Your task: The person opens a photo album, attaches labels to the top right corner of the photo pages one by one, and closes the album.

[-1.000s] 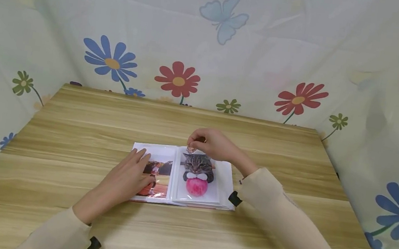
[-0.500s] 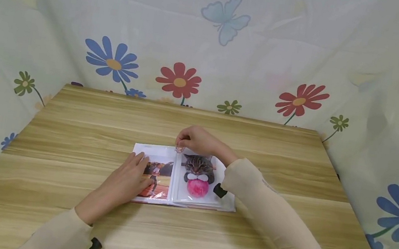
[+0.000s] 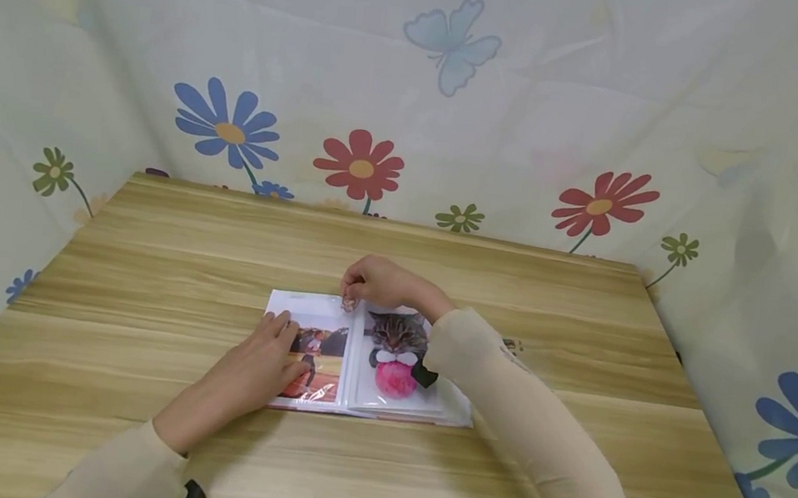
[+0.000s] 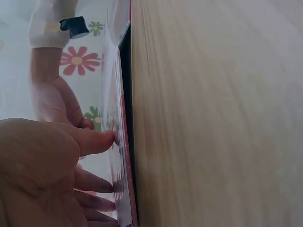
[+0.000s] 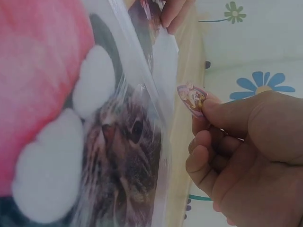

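A photo album [image 3: 309, 302] lies spread on the table, with clear sleeves over its pages. On its left page is a photo of a person outdoors [image 3: 328, 349]; the right page holds a cat picture [image 3: 391, 334] with a pink fluffy ball. My left hand [image 3: 255, 365] rests on the left page, fingers extended and fingertips touching it. Between thumb and index finger, my right hand [image 3: 389, 283] pinches a small cartoon-printed sticker [image 5: 191, 100]. That hand is over the album's top edge, near the fold. In the right wrist view the sticker appears apart from the page.
The wood-grain table [image 3: 219, 234] extends around the album on every side. Behind it and at both sides hangs a pale cloth [image 3: 305, 43] printed with flowers and a butterfly. My right sleeve [image 3: 504, 372] crosses over the album's right edge.
My right hand has moved left along the album's top edge, carrying the sticker from above the cat picture toward the fold. My left hand has stayed on the left page.
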The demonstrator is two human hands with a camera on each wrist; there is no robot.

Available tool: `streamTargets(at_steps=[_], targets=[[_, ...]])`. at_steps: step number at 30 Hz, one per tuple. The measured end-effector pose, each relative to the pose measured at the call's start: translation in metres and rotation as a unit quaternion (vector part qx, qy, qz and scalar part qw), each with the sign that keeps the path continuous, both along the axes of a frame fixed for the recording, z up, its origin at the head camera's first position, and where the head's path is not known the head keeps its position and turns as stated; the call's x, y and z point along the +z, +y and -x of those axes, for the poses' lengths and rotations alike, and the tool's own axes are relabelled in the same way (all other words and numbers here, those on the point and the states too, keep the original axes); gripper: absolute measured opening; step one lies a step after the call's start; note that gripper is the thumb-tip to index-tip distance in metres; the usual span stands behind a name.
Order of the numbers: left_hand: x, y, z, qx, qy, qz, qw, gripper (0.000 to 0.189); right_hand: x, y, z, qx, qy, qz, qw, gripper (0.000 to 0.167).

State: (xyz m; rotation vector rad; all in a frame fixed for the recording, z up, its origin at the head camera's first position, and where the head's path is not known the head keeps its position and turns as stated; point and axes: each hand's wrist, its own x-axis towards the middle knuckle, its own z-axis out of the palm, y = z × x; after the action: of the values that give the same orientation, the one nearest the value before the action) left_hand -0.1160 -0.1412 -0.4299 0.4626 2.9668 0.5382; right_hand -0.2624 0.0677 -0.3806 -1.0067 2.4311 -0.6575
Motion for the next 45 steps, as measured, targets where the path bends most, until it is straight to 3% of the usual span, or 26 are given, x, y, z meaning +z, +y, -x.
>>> streamTargets(at_steps=[10,21,27,36,41,45], targets=[[0.0,-0.001,-0.002,-0.005,0.002,0.006,1.0,0.063,-0.004,-0.005,0.004,0.023,-0.002,-0.011,0.9997,0.021],[0.001,0.0,-0.003,-0.002,0.001,0.005,1.0,0.063,-0.016,-0.006,0.009,0.022,-0.024,0.001,0.9995,0.022],[0.001,0.0,-0.003,-0.003,0.001,0.007,1.0,0.063,-0.027,-0.01,0.009,0.01,0.022,0.004,0.9997,0.017],[0.001,-0.001,-0.005,-0.006,0.009,0.009,0.9999,0.063,-0.031,-0.014,0.007,-0.009,0.064,-0.011,0.9979,0.007],[0.001,-0.001,-0.005,-0.005,0.006,0.01,0.9999,0.064,-0.028,-0.012,0.004,-0.032,0.096,-0.017,0.9948,0.011],[0.001,-0.001,-0.004,-0.01,0.013,0.008,0.9998,0.063,-0.015,-0.006,-0.006,-0.038,0.127,-0.01,0.9912,0.022]])
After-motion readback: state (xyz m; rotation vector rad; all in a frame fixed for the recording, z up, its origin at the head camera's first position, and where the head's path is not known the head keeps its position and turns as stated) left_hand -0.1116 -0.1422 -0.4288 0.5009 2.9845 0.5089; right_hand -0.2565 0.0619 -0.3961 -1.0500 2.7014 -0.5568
